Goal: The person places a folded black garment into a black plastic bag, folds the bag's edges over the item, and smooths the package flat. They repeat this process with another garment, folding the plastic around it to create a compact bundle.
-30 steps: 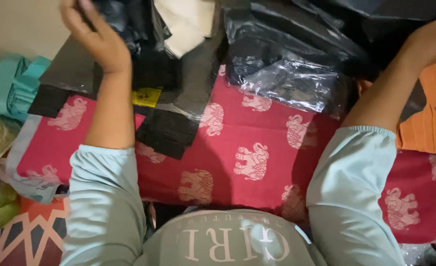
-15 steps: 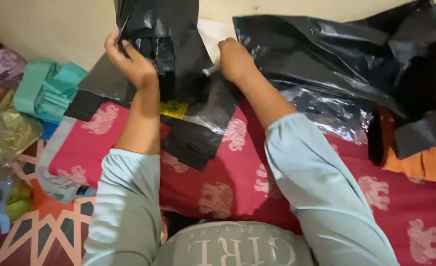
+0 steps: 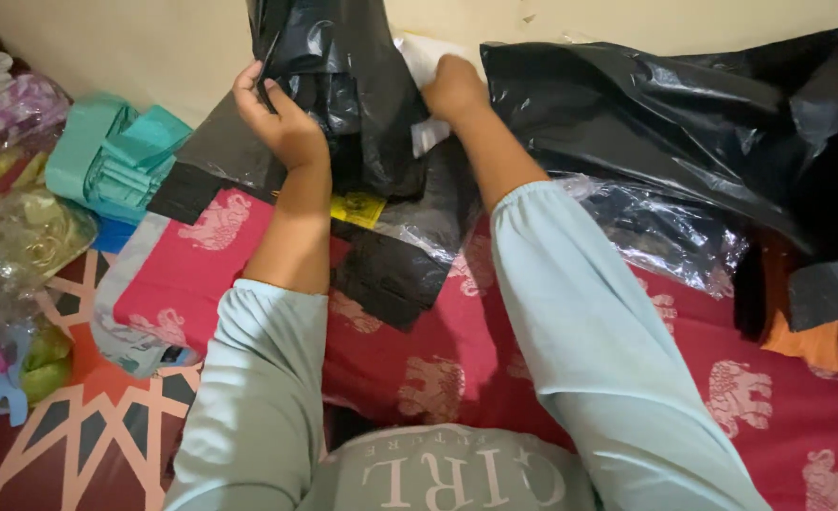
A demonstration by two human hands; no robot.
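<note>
The red elephant-print cloth lies open in front. A large glossy black bag crowds the right edge. The raised, crinkled black plastic bag is centre-top: left hand fingers pinch its edge; right hand fingers curl behind it.

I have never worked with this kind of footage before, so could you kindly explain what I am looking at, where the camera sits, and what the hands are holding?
There is no machine here: a person wearing a head camera looks down at their own two bare hands, so this is the single view. The left hand grips the edge of a black plastic bag held up in front. The right hand reaches to its other side, against something white; whether it grips is hard to tell. Below lies a red cloth with elephant prints, with flat black packets on it, a large crumpled black bag to the right, and folded teal cloth on the left.
</note>
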